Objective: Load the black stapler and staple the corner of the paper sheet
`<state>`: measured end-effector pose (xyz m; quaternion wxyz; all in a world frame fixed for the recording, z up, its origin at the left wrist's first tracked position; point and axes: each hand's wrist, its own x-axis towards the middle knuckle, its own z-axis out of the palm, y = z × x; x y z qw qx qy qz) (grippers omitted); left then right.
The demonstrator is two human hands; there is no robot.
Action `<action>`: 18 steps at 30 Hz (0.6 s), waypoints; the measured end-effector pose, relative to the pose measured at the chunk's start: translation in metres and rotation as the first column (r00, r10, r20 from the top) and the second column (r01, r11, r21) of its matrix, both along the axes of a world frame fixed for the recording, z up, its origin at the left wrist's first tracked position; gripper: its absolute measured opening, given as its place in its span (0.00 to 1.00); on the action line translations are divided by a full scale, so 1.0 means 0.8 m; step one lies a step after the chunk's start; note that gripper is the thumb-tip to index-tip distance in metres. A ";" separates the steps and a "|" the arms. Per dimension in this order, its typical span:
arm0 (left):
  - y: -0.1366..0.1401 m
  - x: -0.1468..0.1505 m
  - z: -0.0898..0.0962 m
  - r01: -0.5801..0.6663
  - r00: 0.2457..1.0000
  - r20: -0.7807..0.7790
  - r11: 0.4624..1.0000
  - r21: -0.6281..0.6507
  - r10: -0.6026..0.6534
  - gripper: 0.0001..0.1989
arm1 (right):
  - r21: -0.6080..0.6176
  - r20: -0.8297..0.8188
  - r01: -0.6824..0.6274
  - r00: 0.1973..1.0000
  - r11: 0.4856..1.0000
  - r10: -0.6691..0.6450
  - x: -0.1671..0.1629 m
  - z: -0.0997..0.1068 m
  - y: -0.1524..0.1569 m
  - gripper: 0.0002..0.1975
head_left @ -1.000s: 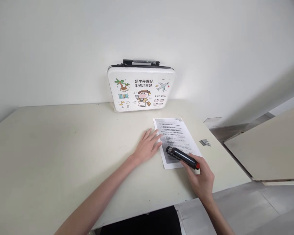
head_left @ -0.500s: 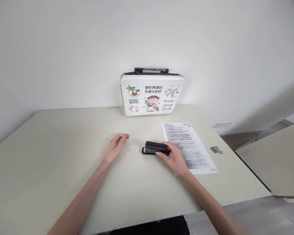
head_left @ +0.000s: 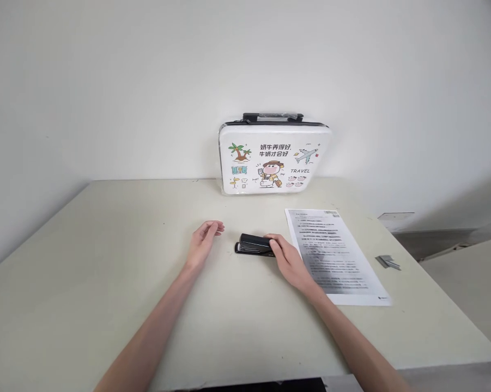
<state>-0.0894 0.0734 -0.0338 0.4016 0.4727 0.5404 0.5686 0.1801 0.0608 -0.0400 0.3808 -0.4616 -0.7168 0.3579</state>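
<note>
A black stapler (head_left: 251, 245) lies on its base on the table, its front end pointing left. My right hand (head_left: 288, 260) is closed around its rear end, thumb and fingers on either side, and hides that end. My left hand (head_left: 204, 242) rests just to the left of the stapler's front, apart from it. Its fingers are loosely curled with nothing visible in them. A printed sheet of paper (head_left: 331, 256) lies to the right of my right hand, whose wrist is close to its left edge.
At the back, against the wall, stands a white case (head_left: 270, 158) with cartoon prints and a black handle. Small grey strips of staples (head_left: 387, 262) lie right of the paper, near the right edge of the pale table (head_left: 106, 261).
My right hand has moved the stapler left, away from the paper and nearer my left hand. The camera view has turned slightly left. My left hand stays about where it was.
</note>
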 end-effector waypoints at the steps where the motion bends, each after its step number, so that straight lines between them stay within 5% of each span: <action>1: 0.000 0.000 0.000 -0.002 1.000 0.002 1.000 0.001 0.002 0.18 | 0.002 -0.012 0.020 1.000 1.000 -0.020 0.000 -0.001 -0.001 0.19; 18: -0.003 0.006 0.006 -0.101 0.995 0.014 0.994 0.036 0.101 0.17 | -0.020 -0.121 0.100 0.987 0.995 -0.101 -0.005 -0.007 0.001 0.18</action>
